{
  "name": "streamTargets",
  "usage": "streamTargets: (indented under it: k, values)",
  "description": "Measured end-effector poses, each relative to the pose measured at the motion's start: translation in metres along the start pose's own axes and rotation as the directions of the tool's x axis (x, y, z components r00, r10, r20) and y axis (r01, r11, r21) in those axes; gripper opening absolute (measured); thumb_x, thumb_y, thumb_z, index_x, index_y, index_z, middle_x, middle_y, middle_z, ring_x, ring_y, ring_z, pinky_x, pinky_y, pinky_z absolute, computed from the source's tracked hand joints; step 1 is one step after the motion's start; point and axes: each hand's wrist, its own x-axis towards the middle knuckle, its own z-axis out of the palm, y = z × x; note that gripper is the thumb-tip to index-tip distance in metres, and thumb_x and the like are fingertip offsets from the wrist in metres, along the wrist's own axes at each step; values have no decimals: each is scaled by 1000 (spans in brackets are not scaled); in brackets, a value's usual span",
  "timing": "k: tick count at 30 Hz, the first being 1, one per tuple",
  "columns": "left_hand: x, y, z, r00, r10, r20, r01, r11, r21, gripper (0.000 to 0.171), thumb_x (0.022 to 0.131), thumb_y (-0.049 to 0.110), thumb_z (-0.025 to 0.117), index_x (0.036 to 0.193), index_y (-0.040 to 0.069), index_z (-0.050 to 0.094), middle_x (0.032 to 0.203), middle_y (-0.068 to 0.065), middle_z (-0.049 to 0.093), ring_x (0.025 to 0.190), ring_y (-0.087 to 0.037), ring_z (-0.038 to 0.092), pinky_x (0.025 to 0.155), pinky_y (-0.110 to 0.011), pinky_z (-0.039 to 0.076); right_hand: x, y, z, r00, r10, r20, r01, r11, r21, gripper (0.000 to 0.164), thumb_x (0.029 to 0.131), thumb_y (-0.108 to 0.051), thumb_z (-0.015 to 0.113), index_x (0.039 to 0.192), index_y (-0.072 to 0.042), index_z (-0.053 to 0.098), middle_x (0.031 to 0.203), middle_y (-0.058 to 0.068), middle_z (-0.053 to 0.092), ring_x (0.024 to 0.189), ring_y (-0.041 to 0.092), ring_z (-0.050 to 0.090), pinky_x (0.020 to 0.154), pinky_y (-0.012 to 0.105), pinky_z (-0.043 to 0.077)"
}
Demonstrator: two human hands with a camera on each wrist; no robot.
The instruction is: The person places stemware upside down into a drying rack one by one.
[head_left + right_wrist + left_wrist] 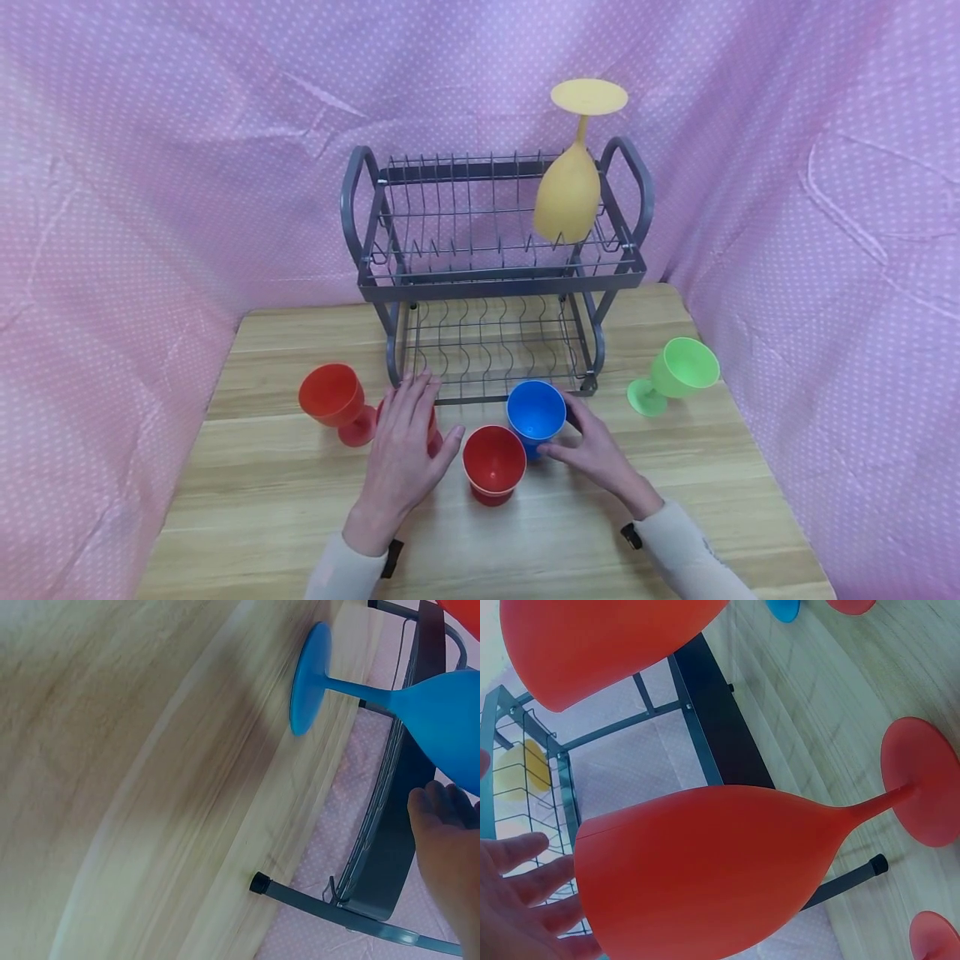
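While poising the right hand (602, 457) at the mouth-up blue goblet (535, 412), lower centre, thumb and fingers apart, contact unclear, holds the left hand (401, 467), fingers parted, by a mouth-up red goblet (697, 874), lower left of centre. Faces a dark rack (498, 290), upper centre, containing an upturned yellow goblet (567, 196).

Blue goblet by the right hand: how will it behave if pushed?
The blue goblet would likely tip if pushed high: wide bowl on a thin stem. Its smooth wall could slip a little. The crisp, undented shape suggests stiff, probably light plastic.
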Motion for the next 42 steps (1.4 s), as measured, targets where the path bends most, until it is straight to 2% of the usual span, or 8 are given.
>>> streamTargets:
  k: [10, 20, 22, 28, 31, 35, 40, 42]
  values:
    - [0, 1, 0, 1000, 3, -20, -3, 1000, -1, 75, 85, 39, 78, 148, 7, 54, 156, -15, 49, 145, -39, 43, 113, -65, 38, -3, -3, -1, 998, -43, -39, 42, 999, -16, 84, 83, -18, 88, 153, -5, 43, 151, 22, 51, 137, 47, 50, 106, 62, 45]
    - [0, 4, -1, 1000, -12, -21, 11, 998, -58, 77, 85, 37, 80, 151, 10, 51, 161, -11, 43, 149, -36, 38, 112, -62, 40, -8, -26, -15, 981, -167, -95, 163, 986, -43, 79, 83, -12, 87, 150, -7, 46, 148, 19, 53, 135, 46, 53, 102, 66, 47]
    - [0, 5, -1, 1000, -16, -19, 14, 997, -71, 77, 85, 37, 80, 151, 10, 51, 162, -10, 42, 149, -36, 38, 112, -62, 41, -8, -32, -18, 974, -200, -105, 194, 979, -63, 79, 82, -11, 87, 150, -8, 47, 148, 17, 54, 134, 44, 54, 102, 61, 50]
    - [4, 7, -2, 1000, -25, -17, 23, 994, -104, 79, 86, 39, 78, 153, 10, 48, 161, -12, 42, 149, -37, 38, 109, -62, 43, -7, -46, -25, 943, -307, -130, 292, 949, -123, 84, 78, -6, 89, 150, -11, 48, 146, 12, 54, 131, 38, 56, 104, 27, 47]
    - [5, 9, -3, 999, -40, -8, 38, 989, -144, 80, 87, 39, 77, 155, 10, 46, 162, -10, 42, 150, -35, 36, 107, -62, 46, -6, -53, -28, 929, -345, -136, 326, 934, -144, 87, 76, -5, 90, 151, -12, 48, 146, 11, 53, 130, 38, 56, 103, 22, 45]
    - [7, 12, -5, 997, -71, 13, 72, 972, -224, 81, 88, 38, 77, 157, 13, 44, 164, -6, 39, 151, -31, 34, 104, -60, 50, -6, -64, -31, 928, -348, -135, 323, 930, -178, 88, 76, -7, 90, 153, -15, 47, 148, 10, 51, 131, 37, 54, 100, 31, 51]
    - [9, 17, -10, 994, -107, 27, 110, 944, -312, 81, 88, 38, 76, 159, 17, 42, 164, -2, 38, 151, -29, 33, 100, -57, 53, -8, -76, -32, 928, -343, -144, 306, 924, -230, 89, 75, -11, 90, 153, -15, 47, 150, 12, 50, 133, 37, 50, 91, 56, 56]
    - [10, 19, -11, 993, -115, 27, 118, 930, -347, 81, 88, 38, 76, 159, 18, 41, 164, -2, 38, 151, -29, 34, 99, -56, 54, -8, -81, -32, 926, -345, -150, 305, 922, -240, 89, 75, -11, 90, 152, -14, 47, 149, 13, 49, 133, 39, 49, 89, 61, 56]
